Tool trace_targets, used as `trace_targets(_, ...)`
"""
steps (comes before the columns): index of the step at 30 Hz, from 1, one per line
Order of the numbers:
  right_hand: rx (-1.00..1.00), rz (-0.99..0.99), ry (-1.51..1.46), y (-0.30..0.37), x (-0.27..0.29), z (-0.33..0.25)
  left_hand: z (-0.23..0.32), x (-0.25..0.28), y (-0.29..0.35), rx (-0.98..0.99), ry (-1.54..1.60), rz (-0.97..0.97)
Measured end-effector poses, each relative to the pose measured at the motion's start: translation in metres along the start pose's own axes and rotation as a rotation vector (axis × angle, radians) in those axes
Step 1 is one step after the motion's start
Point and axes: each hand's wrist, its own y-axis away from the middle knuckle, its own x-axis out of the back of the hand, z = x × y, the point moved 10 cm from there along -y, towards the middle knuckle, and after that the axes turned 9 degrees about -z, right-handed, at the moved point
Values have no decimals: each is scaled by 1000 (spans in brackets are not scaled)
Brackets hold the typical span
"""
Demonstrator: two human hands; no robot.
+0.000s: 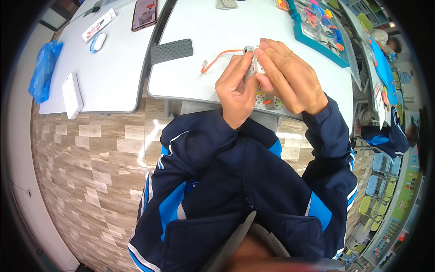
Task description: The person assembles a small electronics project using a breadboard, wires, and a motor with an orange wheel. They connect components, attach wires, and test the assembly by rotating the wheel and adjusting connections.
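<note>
Above the near part of the white table (190,84), both hands are together around a small grey-and-white block-shaped module (248,49). My left hand (236,93) has its fingers closed on the module's grey side. Against the white side press the fingertips of my right hand (292,75), which cover much of it. An orange cable (222,55) runs left from beside the module to a clear plug on the table. Left of the cable lies a dark grey plate with holes (172,51). Partly hidden under my hands are small yellow, grey and green pieces (278,104).
A teal tray (302,37) of colourful parts stands at the far right. The left table holds a phone (144,16), a small white case (98,42), a white box-shaped device (72,96) and a blue plastic bag (45,72). Another person's dark sleeve (385,138) shows at right.
</note>
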Motion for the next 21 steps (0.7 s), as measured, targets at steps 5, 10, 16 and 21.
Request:
trace_targets(5,-6,18,3,-2,-1,2,-4,1,1,7,71,53)
trace_targets(10,-6,16,-38,-1,0,5,-5,0,1,-8,62,61)
trace_targets(16,-25,-6,-34,-4,0,7,-8,0,1,31,76,54)
trace_targets(21,-445,-266,-499,0,7,51,-9,2,-11,83,109,-99)
